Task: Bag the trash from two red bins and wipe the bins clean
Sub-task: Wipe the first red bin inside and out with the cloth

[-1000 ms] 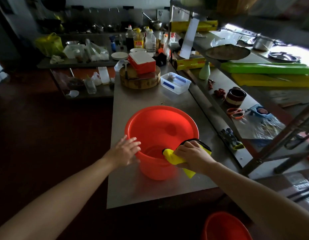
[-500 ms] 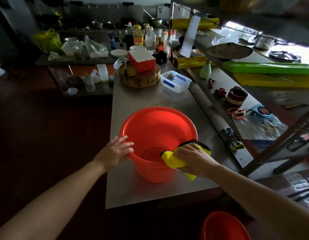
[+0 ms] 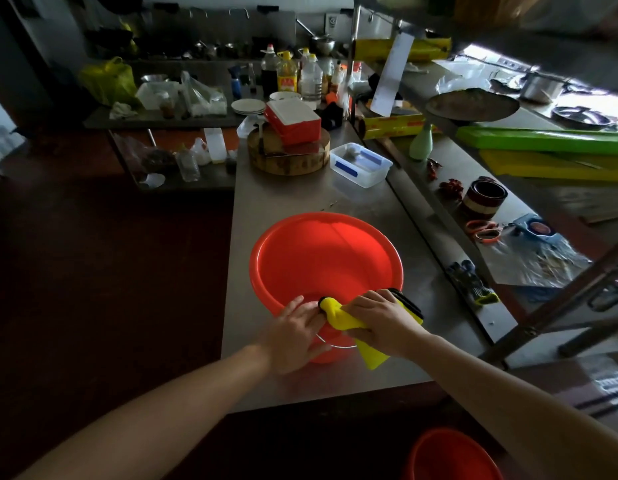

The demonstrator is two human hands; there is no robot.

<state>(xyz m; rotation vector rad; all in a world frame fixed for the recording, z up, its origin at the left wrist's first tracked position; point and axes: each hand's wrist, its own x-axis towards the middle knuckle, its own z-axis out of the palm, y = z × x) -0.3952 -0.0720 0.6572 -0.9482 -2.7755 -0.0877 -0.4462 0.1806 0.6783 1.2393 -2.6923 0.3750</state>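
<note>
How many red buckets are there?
2. One red bucket stands on the steel table, a yellow cloth on its rim. The other bucket is on the floor at bottom right, partly out of view.

Dim kitchen, steel counter (image 3: 293, 202), dark floor (image 3: 110, 271)

Right hand (image 3: 383, 320) grips cloth (image 3: 342, 321) on bin (image 3: 321, 258) rim (left hand (image 3: 293, 336) touching).
</note>
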